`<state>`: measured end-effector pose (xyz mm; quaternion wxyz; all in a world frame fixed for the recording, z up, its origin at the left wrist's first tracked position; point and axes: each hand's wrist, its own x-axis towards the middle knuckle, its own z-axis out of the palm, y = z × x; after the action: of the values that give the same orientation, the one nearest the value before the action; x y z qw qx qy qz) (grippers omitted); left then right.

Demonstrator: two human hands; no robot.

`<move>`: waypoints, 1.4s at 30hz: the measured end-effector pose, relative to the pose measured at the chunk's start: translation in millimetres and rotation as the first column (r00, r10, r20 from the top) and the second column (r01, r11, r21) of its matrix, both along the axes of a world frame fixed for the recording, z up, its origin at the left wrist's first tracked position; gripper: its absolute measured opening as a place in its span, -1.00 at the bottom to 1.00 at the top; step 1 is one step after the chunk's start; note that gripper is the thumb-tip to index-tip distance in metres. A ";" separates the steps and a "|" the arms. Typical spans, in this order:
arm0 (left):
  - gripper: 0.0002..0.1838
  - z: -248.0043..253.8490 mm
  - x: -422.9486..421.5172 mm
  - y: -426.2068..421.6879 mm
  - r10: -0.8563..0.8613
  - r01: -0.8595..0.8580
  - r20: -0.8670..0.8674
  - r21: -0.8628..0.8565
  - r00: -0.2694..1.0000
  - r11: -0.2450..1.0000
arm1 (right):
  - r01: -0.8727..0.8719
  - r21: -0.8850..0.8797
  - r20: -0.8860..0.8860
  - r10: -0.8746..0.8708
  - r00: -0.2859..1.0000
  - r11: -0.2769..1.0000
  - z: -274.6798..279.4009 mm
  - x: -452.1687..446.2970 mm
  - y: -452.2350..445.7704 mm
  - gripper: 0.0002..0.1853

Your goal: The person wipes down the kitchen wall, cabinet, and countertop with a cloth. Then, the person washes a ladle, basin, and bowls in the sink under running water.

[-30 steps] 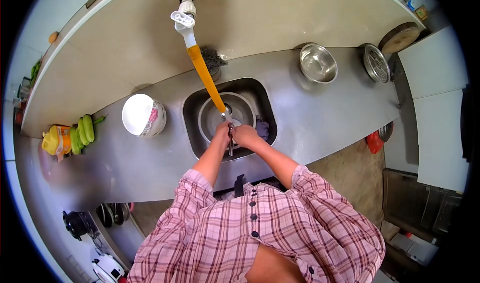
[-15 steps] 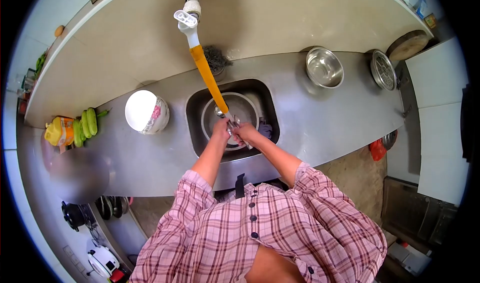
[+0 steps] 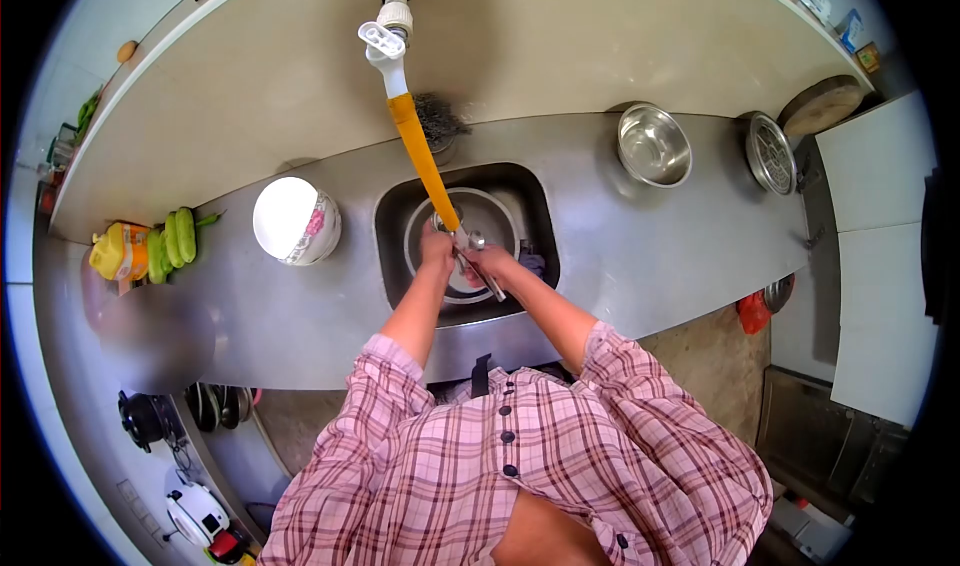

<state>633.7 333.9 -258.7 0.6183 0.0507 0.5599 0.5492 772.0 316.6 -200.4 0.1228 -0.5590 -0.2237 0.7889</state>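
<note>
Head view: both forearms come up from the bottom of the frame, sleeves pushed back, angled inward so the hands meet near frame center, over the steel basin (image 3: 487,206) in the sink (image 3: 541,206).

Left hand (image 3: 437,246): forearm runs up and slightly right, fingers bent forward and down by the outlet end of the yellow hose (image 3: 424,166). Fingertips partly hidden; cannot tell if the grip is closed on anything.

Right hand (image 3: 490,263): forearm slants up-left from lower right, wrist about in line with it, fingers curled in. Grip closed around metal utensils (image 3: 490,280). Their handles stick out below the hand, tilted toward lower right; a rounded metal end shows just above it. Exact count unclear.

Utensils are over the basin, frame center, just below the hose end. Purple-gray cloth (image 3: 534,264) in the sink, right of the basin.

Worktop (image 3: 640,251): floral white bowl (image 3: 318,228) left of the sink, green vegetables (image 3: 178,238) and yellow container (image 3: 120,253) at far left, steel bowl (image 3: 654,146) upper right.
</note>
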 end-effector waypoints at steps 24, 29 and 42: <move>-0.80 31.4 0.5 22.8 0.006 -0.007 0.016 0.033 1.000 0.999 | -0.267 -0.188 -0.455 0.157 0.876 0.945 7.9 4.8 38.5 -0.69; -0.94 29.0 1.5 26.5 0.179 -0.192 0.131 0.093 0.975 0.977 | -0.224 0.120 -0.230 0.246 0.941 0.967 22.5 8.4 21.8 -0.65; -0.96 69.6 33.7 10.5 0.011 -0.009 0.017 -0.122 1.000 0.993 | -0.151 0.074 -0.284 0.166 0.944 0.986 2.3 10.4 24.0 -0.66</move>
<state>667.4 344.4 -189.1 0.6224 0.0053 0.5872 0.5175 782.4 340.6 -198.1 0.1047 -0.4143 -0.2679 0.8635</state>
